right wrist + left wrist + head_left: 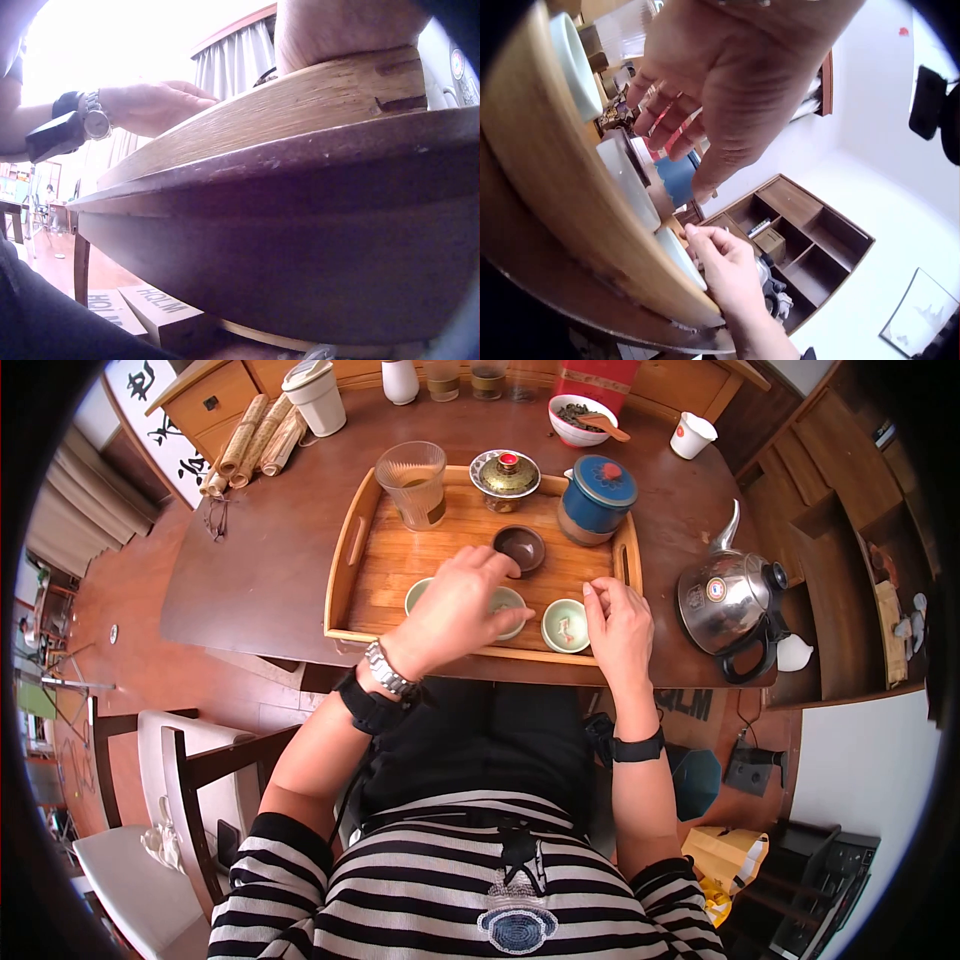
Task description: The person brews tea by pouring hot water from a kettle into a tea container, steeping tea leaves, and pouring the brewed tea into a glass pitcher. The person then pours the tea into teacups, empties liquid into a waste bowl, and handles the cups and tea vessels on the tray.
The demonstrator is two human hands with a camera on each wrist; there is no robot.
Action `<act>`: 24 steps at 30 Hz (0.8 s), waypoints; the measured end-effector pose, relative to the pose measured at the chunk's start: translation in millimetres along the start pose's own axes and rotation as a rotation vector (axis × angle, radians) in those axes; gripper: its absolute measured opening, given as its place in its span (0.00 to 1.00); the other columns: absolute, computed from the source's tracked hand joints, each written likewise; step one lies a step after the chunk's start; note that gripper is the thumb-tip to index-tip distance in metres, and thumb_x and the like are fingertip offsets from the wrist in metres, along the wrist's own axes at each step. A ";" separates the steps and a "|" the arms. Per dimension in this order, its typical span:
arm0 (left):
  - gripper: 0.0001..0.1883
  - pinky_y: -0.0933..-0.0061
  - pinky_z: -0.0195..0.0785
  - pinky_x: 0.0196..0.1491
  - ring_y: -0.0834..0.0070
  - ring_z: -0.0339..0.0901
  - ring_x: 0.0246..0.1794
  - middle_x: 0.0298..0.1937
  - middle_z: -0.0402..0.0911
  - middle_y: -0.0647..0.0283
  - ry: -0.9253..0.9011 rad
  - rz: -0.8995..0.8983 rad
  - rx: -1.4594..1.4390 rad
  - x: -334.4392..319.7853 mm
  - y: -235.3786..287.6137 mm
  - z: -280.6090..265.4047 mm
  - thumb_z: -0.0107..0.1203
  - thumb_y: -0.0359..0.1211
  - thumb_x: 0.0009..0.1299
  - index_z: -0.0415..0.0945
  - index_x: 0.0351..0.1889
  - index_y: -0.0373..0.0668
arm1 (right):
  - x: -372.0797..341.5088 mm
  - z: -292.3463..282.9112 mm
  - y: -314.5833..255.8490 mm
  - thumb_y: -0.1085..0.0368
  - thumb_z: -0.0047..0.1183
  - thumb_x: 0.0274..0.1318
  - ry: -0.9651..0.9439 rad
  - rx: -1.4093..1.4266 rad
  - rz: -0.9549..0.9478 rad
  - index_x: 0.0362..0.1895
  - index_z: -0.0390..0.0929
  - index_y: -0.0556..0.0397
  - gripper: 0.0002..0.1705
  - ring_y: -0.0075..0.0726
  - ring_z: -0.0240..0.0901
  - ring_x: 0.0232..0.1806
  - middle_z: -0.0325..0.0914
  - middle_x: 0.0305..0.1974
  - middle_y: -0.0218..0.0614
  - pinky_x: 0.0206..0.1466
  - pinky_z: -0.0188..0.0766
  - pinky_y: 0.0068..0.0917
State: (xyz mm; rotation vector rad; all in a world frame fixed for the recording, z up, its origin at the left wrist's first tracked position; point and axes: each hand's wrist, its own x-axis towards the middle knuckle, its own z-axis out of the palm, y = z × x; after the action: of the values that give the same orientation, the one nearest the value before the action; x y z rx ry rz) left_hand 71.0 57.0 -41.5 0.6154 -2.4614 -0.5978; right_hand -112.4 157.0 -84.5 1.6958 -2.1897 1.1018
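Note:
My left hand [455, 610] reaches across the front of the wooden tray [350, 550]. Its fingers are loosely spread, with nothing held in them, over the middle pale green teacup [508, 600]. Partly covered by this hand is another green cup [417, 593] on the left. A small brown cup [520, 548] sits just beyond the fingertips. At the tray's right end, my right hand [622, 625] is beside the third green cup [563, 632], which has a small figure inside. In the left wrist view, the right fingertips [694, 231] are right at that cup's rim.
A ribbed glass pitcher [412, 485], a lidded gaiwan [504, 480] and a blue pot [597, 500] line the tray's back. Right of it stands a steel kettle [725, 595]. Behind are a bowl of tea leaves [580, 422] and a white cup [692, 435]; bamboo rolls [250, 440] lie back left.

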 end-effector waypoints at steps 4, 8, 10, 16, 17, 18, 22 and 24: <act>0.22 0.62 0.63 0.47 0.56 0.69 0.43 0.38 0.72 0.53 -0.044 -0.016 0.052 -8.1 3.6 14.3 0.62 0.36 0.53 0.70 0.44 0.37 | -0.3 1.5 1.7 0.64 0.53 0.51 0.013 0.003 -0.002 0.29 0.74 0.56 0.08 0.44 0.72 0.29 0.75 0.24 0.41 0.36 0.66 0.36; 0.23 0.62 0.63 0.46 0.56 0.69 0.43 0.38 0.72 0.53 -0.045 -0.040 0.064 -13.2 1.2 20.9 0.62 0.36 0.53 0.70 0.45 0.37 | -0.4 -2.4 -0.9 0.64 0.54 0.50 -0.051 0.052 0.037 0.29 0.74 0.55 0.08 0.43 0.71 0.26 0.73 0.21 0.38 0.34 0.66 0.35; 0.23 0.62 0.63 0.46 0.56 0.69 0.43 0.38 0.72 0.53 -0.027 -0.034 0.047 -14.8 0.1 21.6 0.62 0.36 0.53 0.69 0.45 0.36 | -1.7 -2.2 0.4 0.64 0.54 0.50 -0.058 0.104 0.020 0.28 0.74 0.55 0.07 0.42 0.70 0.25 0.72 0.20 0.37 0.34 0.66 0.35; 0.24 0.62 0.64 0.45 0.56 0.70 0.43 0.37 0.72 0.53 -0.032 -0.034 0.029 -16.3 -0.2 22.0 0.63 0.36 0.53 0.69 0.46 0.37 | -1.0 -5.6 -0.8 0.66 0.55 0.47 -0.077 0.145 -0.050 0.25 0.75 0.53 0.05 0.42 0.69 0.25 0.71 0.20 0.36 0.34 0.66 0.34; 0.24 0.62 0.64 0.45 0.56 0.70 0.43 0.37 0.72 0.53 -0.034 -0.035 0.028 -16.6 -0.9 22.6 0.63 0.36 0.53 0.69 0.46 0.37 | -1.1 -5.5 -0.4 0.67 0.55 0.46 -0.079 0.137 -0.060 0.24 0.76 0.53 0.04 0.42 0.69 0.26 0.71 0.21 0.36 0.34 0.66 0.34; 0.25 0.62 0.64 0.44 0.56 0.70 0.42 0.37 0.72 0.53 -0.029 -0.041 0.008 -16.9 -1.9 23.4 0.63 0.36 0.52 0.69 0.46 0.36 | -1.3 -5.8 -0.4 0.67 0.55 0.46 -0.080 0.137 -0.058 0.24 0.76 0.53 0.04 0.42 0.69 0.26 0.71 0.21 0.36 0.34 0.66 0.34; 0.26 0.62 0.66 0.42 0.56 0.71 0.40 0.37 0.72 0.52 -0.013 -0.046 -0.004 -15.9 -1.2 23.3 0.65 0.36 0.51 0.69 0.45 0.36 | -1.5 -5.5 -0.4 0.67 0.55 0.45 -0.092 0.142 -0.047 0.24 0.76 0.53 0.03 0.43 0.69 0.27 0.71 0.21 0.37 0.35 0.66 0.35; 0.26 0.62 0.66 0.42 0.56 0.71 0.40 0.36 0.72 0.52 -0.001 -0.033 0.006 -15.1 -2.4 24.5 0.65 0.36 0.51 0.69 0.45 0.35 | -1.4 -5.1 -0.2 0.68 0.55 0.44 -0.087 0.139 -0.052 0.24 0.76 0.53 0.03 0.43 0.69 0.27 0.71 0.22 0.37 0.35 0.66 0.35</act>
State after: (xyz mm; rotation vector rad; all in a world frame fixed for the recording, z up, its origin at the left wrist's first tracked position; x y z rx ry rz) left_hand 68.9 70.0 -67.2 0.6588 -2.4592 -0.6036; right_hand -113.2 161.3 -81.5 1.8805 -2.1509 1.2155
